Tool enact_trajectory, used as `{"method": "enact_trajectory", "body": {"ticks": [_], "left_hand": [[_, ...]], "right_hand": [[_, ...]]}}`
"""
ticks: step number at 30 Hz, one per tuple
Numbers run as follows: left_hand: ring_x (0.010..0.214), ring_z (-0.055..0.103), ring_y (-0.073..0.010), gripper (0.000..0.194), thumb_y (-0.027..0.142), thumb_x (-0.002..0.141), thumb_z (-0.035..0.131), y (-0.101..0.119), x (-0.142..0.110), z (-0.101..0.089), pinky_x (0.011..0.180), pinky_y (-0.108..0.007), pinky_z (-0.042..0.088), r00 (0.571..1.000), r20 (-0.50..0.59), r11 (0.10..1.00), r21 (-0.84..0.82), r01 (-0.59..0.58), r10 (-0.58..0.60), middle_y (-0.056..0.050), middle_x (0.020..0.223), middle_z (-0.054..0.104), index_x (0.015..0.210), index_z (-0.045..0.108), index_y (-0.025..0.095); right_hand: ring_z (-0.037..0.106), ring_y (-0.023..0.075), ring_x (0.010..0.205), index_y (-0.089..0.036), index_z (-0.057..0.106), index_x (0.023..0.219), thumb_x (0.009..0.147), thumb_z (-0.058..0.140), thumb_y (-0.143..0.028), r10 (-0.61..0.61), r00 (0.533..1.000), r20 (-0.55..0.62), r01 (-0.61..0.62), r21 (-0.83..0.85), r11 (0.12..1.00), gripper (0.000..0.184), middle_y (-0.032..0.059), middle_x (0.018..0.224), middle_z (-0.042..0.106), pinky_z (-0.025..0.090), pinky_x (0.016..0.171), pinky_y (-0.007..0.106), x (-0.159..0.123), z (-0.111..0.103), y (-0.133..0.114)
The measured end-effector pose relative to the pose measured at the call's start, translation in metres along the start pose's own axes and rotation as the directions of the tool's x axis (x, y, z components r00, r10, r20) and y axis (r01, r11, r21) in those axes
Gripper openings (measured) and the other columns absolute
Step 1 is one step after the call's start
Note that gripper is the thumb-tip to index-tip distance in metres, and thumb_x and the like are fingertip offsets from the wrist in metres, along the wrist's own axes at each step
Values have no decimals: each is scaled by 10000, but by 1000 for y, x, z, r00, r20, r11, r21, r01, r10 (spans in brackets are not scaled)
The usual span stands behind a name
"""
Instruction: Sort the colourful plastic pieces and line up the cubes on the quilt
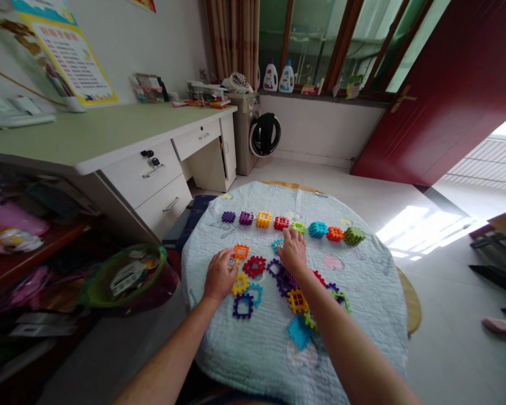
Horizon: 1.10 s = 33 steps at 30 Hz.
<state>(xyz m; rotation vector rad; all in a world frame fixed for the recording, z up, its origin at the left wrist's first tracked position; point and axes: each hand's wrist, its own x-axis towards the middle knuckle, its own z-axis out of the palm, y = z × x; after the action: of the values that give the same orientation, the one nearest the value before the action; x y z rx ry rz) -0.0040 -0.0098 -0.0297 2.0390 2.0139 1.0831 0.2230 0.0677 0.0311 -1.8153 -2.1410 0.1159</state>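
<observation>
Both hands over the round cloth-covered table [362, 298], toy lattice pieces all around. Left hand [221, 275] is left of center, toward the left edge, fingers curled at a partly hidden yellow-edged piece [233, 263]; can't tell if they're clamped on it or just resting. Orange square [242, 251] sits just beside those fingertips; red piece [254, 266] to its right; yellow square [239, 284], light-blue frame [256, 293] and dark purple frame [243, 306] nearer the near edge. Right hand [294, 251] is around mid-table, thumb side at a small blue piece [277, 245], fingertips close to the lime block [298, 227]; grip unclear there too, contact hidden. Mixed heap under/beside the right forearm: purple pieces [284, 279], yellow window piece [297, 301], blue plate [299, 332] closest to the near edge. Eight built blocks, lime one included, run left to right toward the far edge, purple block [228, 216] leftmost, green block [354, 236] rightmost.
</observation>
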Motion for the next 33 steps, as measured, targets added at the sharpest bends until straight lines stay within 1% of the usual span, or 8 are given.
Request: {"method": "enact_trajectory", "body": {"ticks": [3,6,8,14,18,25,29,33], "left_hand": [[1108,570,-260,273,192,777,525,-1,0,0,1022,-444,457,1000,12,1000,5,16,-16,-108,1142,632,1035,613,177],[1106,573,-257,282,184,775,520,-1,0,1,1021,-438,457,1000,15,1000,8,20,-20,-102,1145,630,1043,610,183],[1107,574,-255,285,177,776,521,-1,0,1,1023,-434,457,1000,11,1000,9,15,-15,-101,1142,630,1048,608,183],[1116,574,-256,288,166,766,533,0,0,0,1031,-442,452,1000,2,1000,15,9,-9,-99,1138,634,1042,611,195],[1118,573,-258,287,179,774,526,-1,0,0,1030,-434,452,1000,14,1000,26,14,-15,-103,1143,634,1048,612,188],[1112,570,-260,274,181,781,514,-2,0,2,1027,-431,450,1000,26,999,31,7,-8,-113,1141,630,1038,608,172],[1110,569,-262,260,180,784,513,-1,0,1,1024,-438,450,1000,21,1000,30,7,-7,-108,1142,631,1028,602,181],[1106,571,-261,251,181,787,514,0,0,0,1020,-433,452,1000,24,1000,27,2,-2,-110,1138,632,1023,600,180]], "right_hand": [[510,238,1066,-182,583,1170,849,591,-267,-192,974,123,177,119,977,332,115,1154,583,384,925,348,-22,-10,-18],[543,228,1009,-211,628,1065,790,666,-331,-491,781,386,421,255,870,303,78,1067,613,408,896,338,-55,-14,-39],[528,266,1052,-196,615,1090,726,715,-360,-509,744,434,457,225,860,411,103,1112,599,411,904,374,-75,-14,-48],[496,298,1111,-190,555,1174,686,747,-338,-435,764,476,399,180,899,545,127,1178,560,409,932,413,-90,-12,-51],[503,270,1100,-184,521,1160,648,781,-244,-371,810,454,286,246,926,578,114,1189,522,429,923,384,-87,-14,-44],[512,171,942,-200,528,1029,816,448,-10,-282,914,293,221,225,949,297,70,1068,497,428,810,271,-97,-5,-36],[494,197,939,-208,563,970,882,424,-77,-342,887,311,323,113,940,210,91,1050,534,411,779,289,-106,-3,-35],[488,225,982,-213,580,958,810,535,-159,-414,834,364,396,126,909,165,84,1062,548,406,812,321,-116,-11,-29]]}}
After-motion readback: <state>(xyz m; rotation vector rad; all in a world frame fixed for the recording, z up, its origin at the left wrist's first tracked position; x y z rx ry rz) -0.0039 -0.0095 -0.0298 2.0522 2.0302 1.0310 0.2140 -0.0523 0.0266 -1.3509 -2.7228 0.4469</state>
